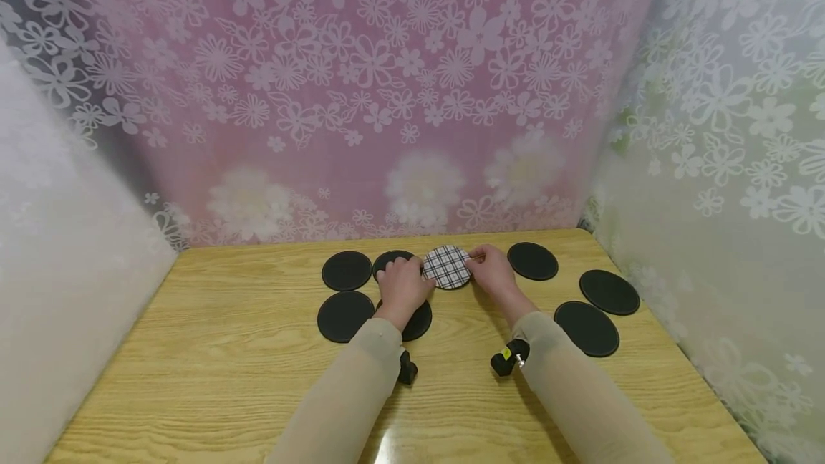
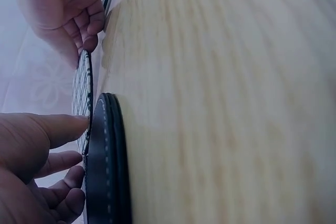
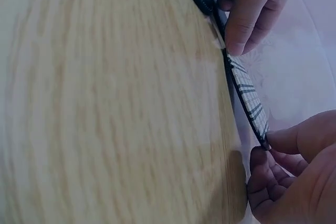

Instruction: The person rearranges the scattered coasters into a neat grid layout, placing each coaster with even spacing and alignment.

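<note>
A round plaid coaster (image 1: 447,267) with a dark rim lies between both hands near the table's back edge. My right hand (image 1: 493,270) pinches its right rim, thumb on the patterned face and fingertips beneath; in the right wrist view that side of the plaid coaster (image 3: 251,98) is tilted up off the table. At its left rim my left hand (image 1: 403,285) holds on, the thumb on the plaid face and the other fingers bent over a black coaster (image 1: 390,258). Another black coaster (image 1: 419,321) is partly covered by the left hand and wrist.
Two black coasters, one at the back (image 1: 346,271) and one in front (image 1: 345,316), lie further left. To the right are three more black coasters (image 1: 532,261) (image 1: 609,292) (image 1: 586,329). Floral curtains (image 1: 399,92) enclose the wooden table (image 1: 213,349) at back and sides.
</note>
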Action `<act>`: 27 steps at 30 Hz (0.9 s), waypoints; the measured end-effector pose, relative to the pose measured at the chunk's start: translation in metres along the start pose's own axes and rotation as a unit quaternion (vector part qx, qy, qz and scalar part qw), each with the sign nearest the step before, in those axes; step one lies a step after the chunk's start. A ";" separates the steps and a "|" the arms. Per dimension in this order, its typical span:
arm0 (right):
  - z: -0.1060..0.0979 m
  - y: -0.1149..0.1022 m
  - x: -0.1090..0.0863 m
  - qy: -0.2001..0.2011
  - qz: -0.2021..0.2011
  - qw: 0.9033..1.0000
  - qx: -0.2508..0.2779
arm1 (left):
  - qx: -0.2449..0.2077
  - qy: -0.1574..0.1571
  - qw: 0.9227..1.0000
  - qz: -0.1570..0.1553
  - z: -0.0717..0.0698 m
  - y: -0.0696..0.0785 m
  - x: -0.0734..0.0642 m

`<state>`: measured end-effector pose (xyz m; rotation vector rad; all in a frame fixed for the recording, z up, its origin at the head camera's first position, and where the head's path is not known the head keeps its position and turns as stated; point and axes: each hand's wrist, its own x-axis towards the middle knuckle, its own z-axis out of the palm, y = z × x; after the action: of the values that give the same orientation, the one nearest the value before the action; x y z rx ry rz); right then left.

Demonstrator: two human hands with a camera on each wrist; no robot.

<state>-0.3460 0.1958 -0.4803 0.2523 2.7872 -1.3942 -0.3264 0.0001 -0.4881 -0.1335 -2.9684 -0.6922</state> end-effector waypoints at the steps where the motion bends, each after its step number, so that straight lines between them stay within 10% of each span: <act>1: 0.000 0.001 0.001 0.000 -0.006 1.000 -0.019 | 0.002 0.000 1.000 0.000 0.000 0.001 0.000; 12: 0.002 0.003 0.005 -0.027 -0.063 0.984 -0.163 | 0.005 -0.002 1.000 -0.002 0.000 0.003 -0.002; 27: 0.001 0.000 0.001 -0.039 -0.076 0.982 -0.171 | 0.011 -0.003 1.000 0.004 0.001 0.001 -0.001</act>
<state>-0.3471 0.1952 -0.4810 -0.0212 2.9656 -0.8968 -0.3252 0.0016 -0.4888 -0.1472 -2.9785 -0.6588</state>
